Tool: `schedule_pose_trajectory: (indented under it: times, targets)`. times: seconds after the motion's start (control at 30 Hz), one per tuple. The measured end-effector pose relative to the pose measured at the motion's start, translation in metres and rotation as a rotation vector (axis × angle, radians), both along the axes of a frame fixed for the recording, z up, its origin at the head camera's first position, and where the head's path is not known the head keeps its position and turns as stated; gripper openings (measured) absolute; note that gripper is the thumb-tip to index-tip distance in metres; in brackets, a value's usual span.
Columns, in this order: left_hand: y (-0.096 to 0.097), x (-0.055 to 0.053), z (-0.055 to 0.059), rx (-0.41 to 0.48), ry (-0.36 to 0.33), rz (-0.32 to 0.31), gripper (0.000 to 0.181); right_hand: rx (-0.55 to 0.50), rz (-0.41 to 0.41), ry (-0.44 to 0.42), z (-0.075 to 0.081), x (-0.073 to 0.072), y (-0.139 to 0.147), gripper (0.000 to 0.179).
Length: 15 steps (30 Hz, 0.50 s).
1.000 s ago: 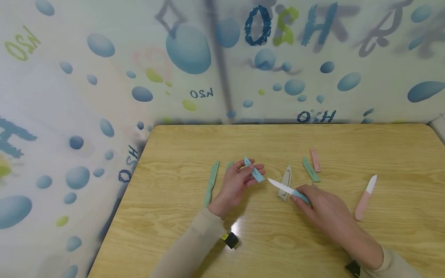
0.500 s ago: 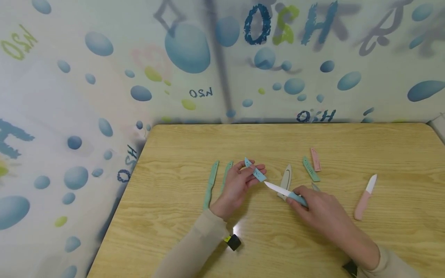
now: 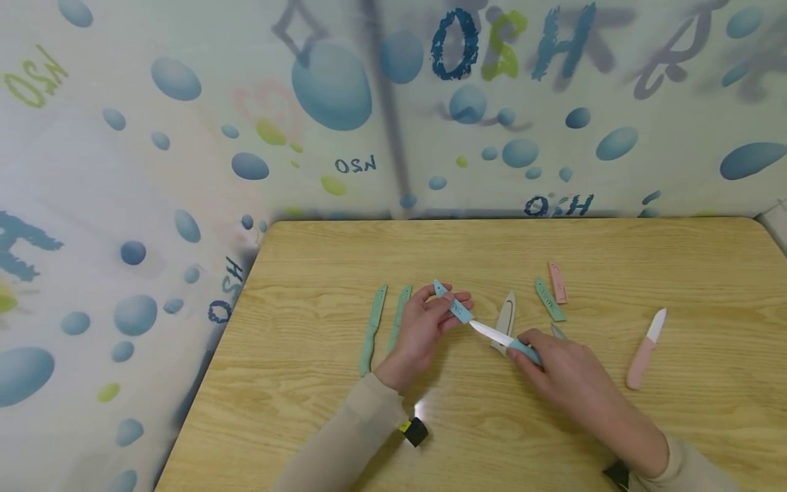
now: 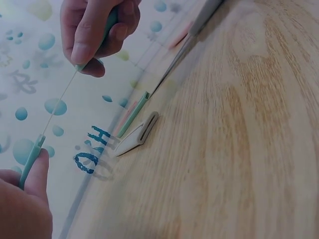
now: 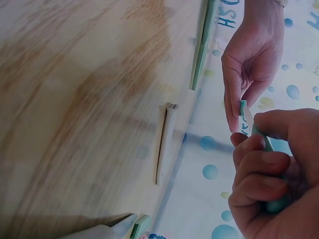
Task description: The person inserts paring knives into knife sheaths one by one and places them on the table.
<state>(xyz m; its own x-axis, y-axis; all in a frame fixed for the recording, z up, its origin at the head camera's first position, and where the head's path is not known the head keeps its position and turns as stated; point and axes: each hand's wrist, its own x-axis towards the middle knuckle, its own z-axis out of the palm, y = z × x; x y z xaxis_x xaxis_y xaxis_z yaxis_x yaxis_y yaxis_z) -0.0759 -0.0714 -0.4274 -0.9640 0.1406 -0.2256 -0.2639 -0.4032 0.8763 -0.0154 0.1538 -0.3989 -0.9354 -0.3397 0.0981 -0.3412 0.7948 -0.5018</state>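
Observation:
My left hand (image 3: 420,326) pinches a light blue knife sheath (image 3: 460,311) between thumb and fingers, its open end towards the right hand. My right hand (image 3: 568,369) grips the blue handle (image 3: 525,351) of a small knife with a white blade (image 3: 490,333). The blade points left, and its tip is right at the sheath's mouth. In the left wrist view the blade shows edge-on as a thin line running down to the sheath (image 4: 32,162). From the right wrist, the left hand (image 5: 255,55) appears beyond the right hand's curled fingers (image 5: 261,188), which partly hide the handle.
Two green sheathed knives (image 3: 372,331) lie left, one partly behind the left hand. A beige sheath (image 3: 507,311) lies under the held blade. Green (image 3: 549,299) and pink sheaths (image 3: 558,282) lie behind. A pink-handled knife (image 3: 643,361) lies right; another knife (image 4: 204,20) lies by the right hand.
The right hand has brought the knife slightly left, closing the gap between its tip and the sheath's mouth. The left hand has shifted slightly right with the sheath.

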Motion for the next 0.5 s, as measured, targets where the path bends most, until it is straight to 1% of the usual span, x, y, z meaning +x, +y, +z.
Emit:
schedule_pose_trajectory:
  times: [0.33, 0.5]
  targets:
    - [0.0052, 0.0004, -0.001, 0.013, -0.012, 0.013, 0.03, -0.017, -0.008, -0.006, -0.0002, -0.0002, -0.0015, 0.013]
    - [0.0071, 0.0011, 0.0003, 0.024, -0.031, 0.02, 0.031, -0.022, -0.004, -0.001, 0.0001, -0.0008, -0.0027, 0.013]
